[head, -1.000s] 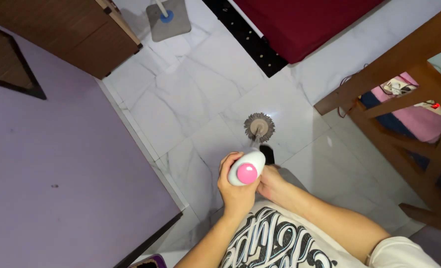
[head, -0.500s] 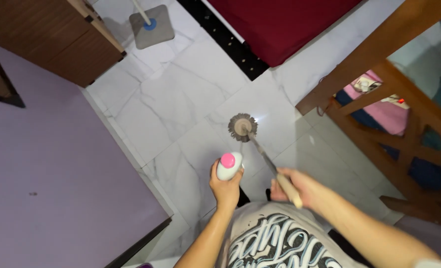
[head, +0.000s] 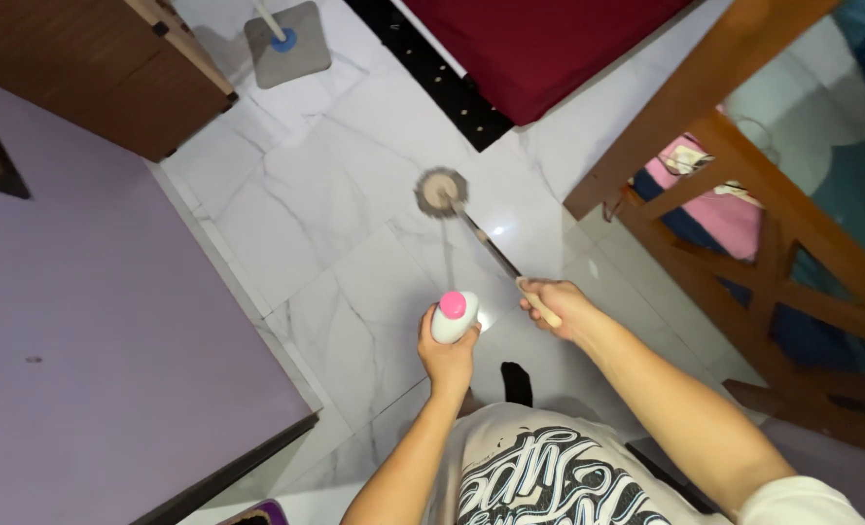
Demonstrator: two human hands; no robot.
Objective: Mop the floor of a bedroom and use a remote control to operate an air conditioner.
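Observation:
My left hand (head: pixel 447 358) is closed around a white bottle with a pink cap (head: pixel 454 316), held upright over the white marble floor (head: pixel 335 194). My right hand (head: pixel 555 305) grips the pale handle of a mop (head: pixel 491 249). The mop's shaft slants away to a round grey mop head (head: pixel 440 192) resting on the floor ahead of me. The two hands are apart, with the bottle to the left of the mop handle.
A lilac surface (head: pixel 82 321) fills the left side. A brown cabinet (head: pixel 92 68) stands at top left beside a flat grey mop pad (head: pixel 286 44). A dark red rug (head: pixel 539 39) lies at the top. Wooden furniture (head: pixel 743 175) stands at right.
The mop head has slid farther away across the floor and my right hand has moved forward along the handle. My left hand keeps the bottle upright, separated from the mop.

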